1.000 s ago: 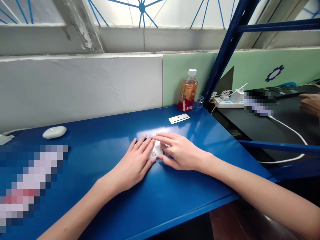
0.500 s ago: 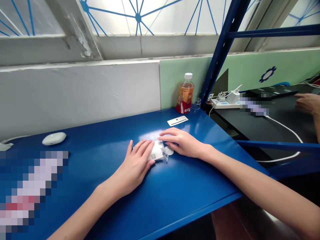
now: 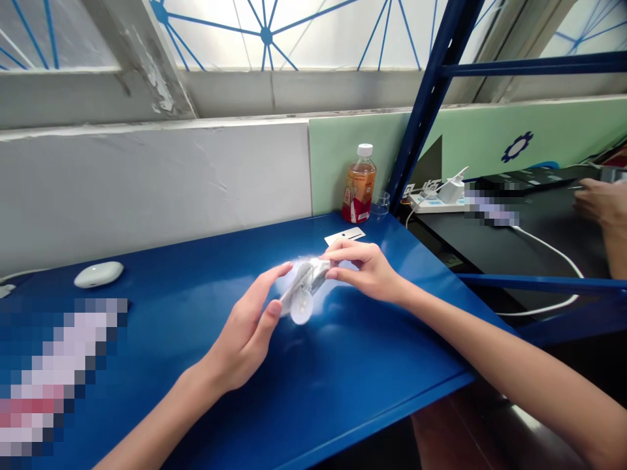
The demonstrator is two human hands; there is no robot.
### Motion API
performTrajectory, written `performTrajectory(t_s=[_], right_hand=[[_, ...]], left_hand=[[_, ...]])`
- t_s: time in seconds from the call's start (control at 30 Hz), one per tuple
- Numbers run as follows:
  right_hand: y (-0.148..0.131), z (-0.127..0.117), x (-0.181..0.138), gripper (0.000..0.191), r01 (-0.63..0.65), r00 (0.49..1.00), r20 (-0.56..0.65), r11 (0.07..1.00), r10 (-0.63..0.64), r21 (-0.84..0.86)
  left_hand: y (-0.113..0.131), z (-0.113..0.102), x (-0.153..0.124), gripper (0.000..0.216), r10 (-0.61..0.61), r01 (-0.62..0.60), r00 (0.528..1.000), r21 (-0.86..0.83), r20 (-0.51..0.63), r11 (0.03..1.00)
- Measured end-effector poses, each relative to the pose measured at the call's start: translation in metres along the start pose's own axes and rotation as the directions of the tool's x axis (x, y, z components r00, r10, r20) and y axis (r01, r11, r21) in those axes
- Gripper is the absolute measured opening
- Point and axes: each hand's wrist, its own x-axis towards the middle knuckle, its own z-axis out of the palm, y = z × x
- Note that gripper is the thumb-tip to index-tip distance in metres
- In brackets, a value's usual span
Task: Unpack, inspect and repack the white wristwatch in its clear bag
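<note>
A small clear plastic packet [image 3: 304,281] with white and grey contents is tilted up over the blue tabletop. A round white disc [image 3: 301,308] hangs at its lower front; I cannot tell whether it is inside the plastic. My right hand [image 3: 361,269] pinches the packet's right end between thumb and fingers. On the other side, my left hand [image 3: 252,326] has its thumb and fingers spread apart, with the thumb close to or touching the packet's left edge. Behind my right hand lies a white card [image 3: 343,235] with dark marks, partly covered by the fingers.
The blue table [image 3: 196,326] holds a white mouse [image 3: 98,275] and a blurred-out flat object [image 3: 63,372] on the left. A drink bottle [image 3: 359,189] and clear cup [image 3: 381,204] stand at the back beside a blue post [image 3: 426,104]. Another person's hand [image 3: 600,199] is over the black desk.
My right hand has gripped the packet and tilted it up from the table. My left hand has come off its top and opened at its left side.
</note>
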Motion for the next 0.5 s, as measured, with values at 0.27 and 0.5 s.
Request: performTrajectory(t_s=[0.27,0.5], right_hand=[[0.001,0.003,0.000,0.019,-0.339,0.940,0.039,0.914,0.340,0.224],[0.000,0.011,-0.003,0.024,-0.411,0.912,0.057,0.905,0.407,0.109]], left_hand=[[0.004,0.005,0.003,0.038,-0.119,0.108,0.988,-0.114,-0.095,0.988],[0.013,0.016,0.008,0.050,-0.262,0.247,0.955,-0.115,-0.140,0.962]])
